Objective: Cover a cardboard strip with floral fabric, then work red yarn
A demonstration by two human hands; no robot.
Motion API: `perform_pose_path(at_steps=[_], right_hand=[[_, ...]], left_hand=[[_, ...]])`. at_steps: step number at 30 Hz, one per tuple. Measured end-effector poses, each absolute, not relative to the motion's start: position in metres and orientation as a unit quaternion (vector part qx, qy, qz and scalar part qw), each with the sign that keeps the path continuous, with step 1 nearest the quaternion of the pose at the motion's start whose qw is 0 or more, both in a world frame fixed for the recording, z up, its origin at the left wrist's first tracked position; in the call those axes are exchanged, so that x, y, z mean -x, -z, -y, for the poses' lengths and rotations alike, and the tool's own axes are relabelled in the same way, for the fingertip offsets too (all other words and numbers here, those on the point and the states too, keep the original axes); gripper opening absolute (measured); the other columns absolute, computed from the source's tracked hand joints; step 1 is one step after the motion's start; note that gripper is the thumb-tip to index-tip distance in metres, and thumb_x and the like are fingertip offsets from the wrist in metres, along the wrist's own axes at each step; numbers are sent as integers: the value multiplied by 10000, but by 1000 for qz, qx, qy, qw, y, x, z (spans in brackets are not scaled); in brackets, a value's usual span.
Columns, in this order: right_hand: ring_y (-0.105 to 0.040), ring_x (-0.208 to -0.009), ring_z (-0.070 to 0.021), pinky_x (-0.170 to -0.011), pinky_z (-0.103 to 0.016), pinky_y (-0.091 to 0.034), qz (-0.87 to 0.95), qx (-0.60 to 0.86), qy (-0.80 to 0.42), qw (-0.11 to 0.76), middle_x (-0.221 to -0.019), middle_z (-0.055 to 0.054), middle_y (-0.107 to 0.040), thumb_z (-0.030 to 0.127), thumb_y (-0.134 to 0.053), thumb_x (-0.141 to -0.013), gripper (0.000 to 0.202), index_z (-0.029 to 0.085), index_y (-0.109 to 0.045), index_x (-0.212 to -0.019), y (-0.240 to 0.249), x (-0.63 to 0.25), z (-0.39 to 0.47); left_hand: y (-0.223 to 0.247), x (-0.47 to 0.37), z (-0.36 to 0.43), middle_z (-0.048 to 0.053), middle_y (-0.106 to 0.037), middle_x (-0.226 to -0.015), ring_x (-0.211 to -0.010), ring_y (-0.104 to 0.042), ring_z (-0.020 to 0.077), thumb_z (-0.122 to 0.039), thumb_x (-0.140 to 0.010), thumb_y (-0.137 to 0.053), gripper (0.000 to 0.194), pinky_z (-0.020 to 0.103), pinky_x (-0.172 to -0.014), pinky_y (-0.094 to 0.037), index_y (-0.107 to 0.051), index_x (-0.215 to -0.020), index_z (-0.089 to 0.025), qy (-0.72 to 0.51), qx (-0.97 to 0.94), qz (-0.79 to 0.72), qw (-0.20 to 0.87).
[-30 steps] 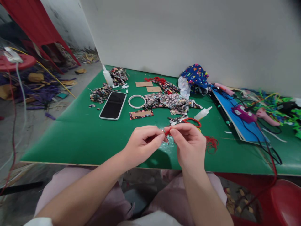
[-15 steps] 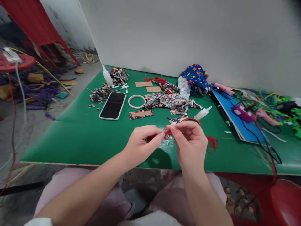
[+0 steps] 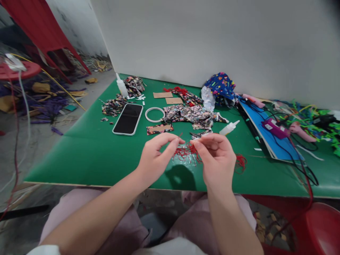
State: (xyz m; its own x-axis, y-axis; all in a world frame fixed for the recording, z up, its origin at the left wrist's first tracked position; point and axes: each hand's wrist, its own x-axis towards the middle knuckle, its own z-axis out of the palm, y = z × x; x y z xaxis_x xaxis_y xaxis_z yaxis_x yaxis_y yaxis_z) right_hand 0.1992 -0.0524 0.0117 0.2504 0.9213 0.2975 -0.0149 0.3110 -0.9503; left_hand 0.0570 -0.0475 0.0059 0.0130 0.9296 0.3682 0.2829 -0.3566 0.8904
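Head view: left hand (image 3: 158, 156) over the bench (image 3: 106, 159), inside its front edge, thumb and forefinger together, clamped on a red strand (image 3: 181, 135) poking up past the tips; fine pinch, presumably because it's so thin. Right hand (image 3: 217, 159) near it but apart, thumb and forefinger also together, apparently clamped on the red threads (image 3: 182, 153). Threads spread between and below the hands, closer to the bench's front edge than its back; can't tell which hang and which lie flat. Gap between hands probably frees the strand from the bunch. Scissors (image 3: 195, 135) behind right hand, mostly hidden, likely there for easy reach; bottle (image 3: 229, 128) lies just beyond, same reason I'd guess. Red tuft (image 3: 241, 163) right of right hand, seemingly out of the way. Phone (image 3: 128, 119) flat toward the bench's left edge, ring (image 3: 155, 121) beside it, both clear of the hands.
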Motion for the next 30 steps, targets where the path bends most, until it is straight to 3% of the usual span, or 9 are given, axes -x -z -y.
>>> perform_pose_path(at_steps=[9, 30], right_hand=[[-675, -719, -124, -655, -241, -540, 517, 463, -395, 602, -742, 42, -674, 202, -686, -720, 196, 248, -580, -879, -10, -201, 53], [-627, -670, -72, -624, -175, -523, 555, 448, -389, 583, -737, 52, -640, 139, -664, -726, 181, 239, -570, -845, -10, -199, 54]], left_hand=[[-5, -59, 47, 46, -638, -737, -757, -583, 138, -156, -843, -470, 183, 274, -737, -473, -607, -722, -146, -469, -749, -387, 265], [-2, -59, 47, 54, -618, -734, -762, -565, 146, -139, -818, -482, 178, 275, -717, -472, -607, -691, -144, -455, -786, -373, 193]])
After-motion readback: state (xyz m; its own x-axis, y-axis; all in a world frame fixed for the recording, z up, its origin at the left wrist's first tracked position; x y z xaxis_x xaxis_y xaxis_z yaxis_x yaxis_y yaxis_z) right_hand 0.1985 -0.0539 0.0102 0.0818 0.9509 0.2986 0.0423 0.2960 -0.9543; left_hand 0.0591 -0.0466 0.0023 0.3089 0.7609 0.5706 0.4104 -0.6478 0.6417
